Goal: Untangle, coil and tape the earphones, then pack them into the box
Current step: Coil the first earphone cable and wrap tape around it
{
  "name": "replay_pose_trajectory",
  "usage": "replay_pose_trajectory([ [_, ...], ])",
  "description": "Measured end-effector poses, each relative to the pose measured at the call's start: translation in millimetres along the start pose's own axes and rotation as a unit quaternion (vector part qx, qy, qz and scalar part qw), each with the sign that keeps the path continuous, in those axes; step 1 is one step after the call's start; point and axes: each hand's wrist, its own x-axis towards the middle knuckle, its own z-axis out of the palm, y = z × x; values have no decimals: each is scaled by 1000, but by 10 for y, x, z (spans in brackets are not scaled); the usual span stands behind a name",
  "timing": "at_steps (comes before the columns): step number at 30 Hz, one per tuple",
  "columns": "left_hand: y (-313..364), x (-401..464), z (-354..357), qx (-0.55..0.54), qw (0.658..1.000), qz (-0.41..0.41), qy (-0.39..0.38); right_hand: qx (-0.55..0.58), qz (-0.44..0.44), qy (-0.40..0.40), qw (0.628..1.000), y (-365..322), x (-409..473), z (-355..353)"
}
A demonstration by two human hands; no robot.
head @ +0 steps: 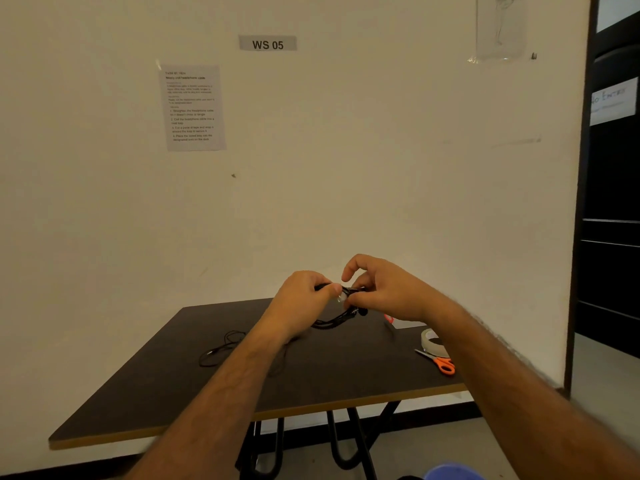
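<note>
Both hands are raised above the far side of the dark table (311, 386). My left hand (304, 296) grips a coiled bundle of black earphones (337, 318), whose loop hangs below the hands. My right hand (384, 289) pinches the same coil at its top, where a small piece of clear tape shows between the fingers; the index finger is lifted. A second black earphone cable (221, 348) lies loose and tangled on the table to the left. A box (407, 322), pale with a red edge, lies mostly hidden behind my right wrist.
A roll of clear tape (431, 341) and orange-handled scissors (440, 362) lie near the table's right edge. A white wall with a printed sheet (194, 107) and a "WS 05" label stands right behind the table. A doorway opens on the right.
</note>
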Motion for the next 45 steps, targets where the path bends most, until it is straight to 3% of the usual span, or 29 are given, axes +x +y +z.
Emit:
replay_pose_trajectory([
  [9, -42, 4, -105, 50, 991, -18, -126, -9, -6, -5, 1000, 11, -64, 38],
  [19, -62, 32, -98, 16, 995, -8, -97, 124, 4, -5, 992, 47, -27, 102],
  [27, -70, 2, -68, -86, 989, -37, -110, -23, -32, 70, 997, 27, -58, 221],
  [36, -71, 13, -42, -90, 989, -48, -109, -180, -85, 147, 969, -44, -65, 258],
  [39, -87, 15, -36, -93, 990, -50, -96, -157, -78, 160, 971, -62, -60, 257],
  [45, -109, 17, -12, -84, 992, -29, -87, 10, -8, 158, 987, -40, -49, 241],
])
